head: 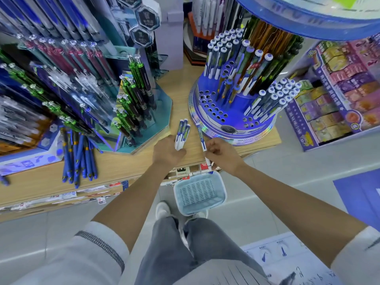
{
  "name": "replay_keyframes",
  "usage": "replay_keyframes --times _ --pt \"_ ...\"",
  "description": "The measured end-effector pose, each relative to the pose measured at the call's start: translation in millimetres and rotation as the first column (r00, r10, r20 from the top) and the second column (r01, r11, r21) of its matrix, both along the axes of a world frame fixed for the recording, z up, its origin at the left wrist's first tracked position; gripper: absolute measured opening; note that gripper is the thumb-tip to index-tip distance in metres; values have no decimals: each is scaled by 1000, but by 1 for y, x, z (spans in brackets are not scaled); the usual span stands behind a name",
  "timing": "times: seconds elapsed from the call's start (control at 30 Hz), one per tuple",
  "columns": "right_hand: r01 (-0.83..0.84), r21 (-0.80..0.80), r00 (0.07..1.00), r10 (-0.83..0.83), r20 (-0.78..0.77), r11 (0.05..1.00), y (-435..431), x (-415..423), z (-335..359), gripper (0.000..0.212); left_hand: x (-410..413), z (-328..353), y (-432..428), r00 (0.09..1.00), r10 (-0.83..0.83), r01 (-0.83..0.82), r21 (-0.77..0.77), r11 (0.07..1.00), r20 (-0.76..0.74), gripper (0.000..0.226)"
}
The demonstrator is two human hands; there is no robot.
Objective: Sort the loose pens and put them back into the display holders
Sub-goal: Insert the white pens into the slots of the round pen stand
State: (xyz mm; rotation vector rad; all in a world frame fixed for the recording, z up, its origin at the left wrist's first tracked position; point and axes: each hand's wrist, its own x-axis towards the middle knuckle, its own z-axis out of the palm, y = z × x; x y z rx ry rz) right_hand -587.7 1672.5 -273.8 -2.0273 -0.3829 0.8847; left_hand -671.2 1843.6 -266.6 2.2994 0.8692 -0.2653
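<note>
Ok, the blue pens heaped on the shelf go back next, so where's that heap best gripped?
Probably round the lower barrels of the blue pens, from above at the shelf front: they lie roughly parallel, near ends free, far ends against the display base. Left hand holds a white pen bundle, right hand a single pen, so free one first.

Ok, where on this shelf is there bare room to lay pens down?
Bare shelf between the blue pen pile and your left hand, and the strip between the teal stand and the round holder. Left of the pile is crowded.
</note>
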Motion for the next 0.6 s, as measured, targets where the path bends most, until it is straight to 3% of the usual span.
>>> replay_keyframes --times 0.3,0.43,0.6 --pt "61 57 994 -56 -93 996 21 -4 4 16 -9 -4 16 990 -57 80 -191 978 125 30" --pt "91 97 991 -80 -109 991 32 -10 13 18 -14 1 29 974 50 61 -465 883 222 21" --pt "188 185 981 -176 -84 965 36 -17 30 18 -14 10 39 948 11 173 -547 819 317 8"
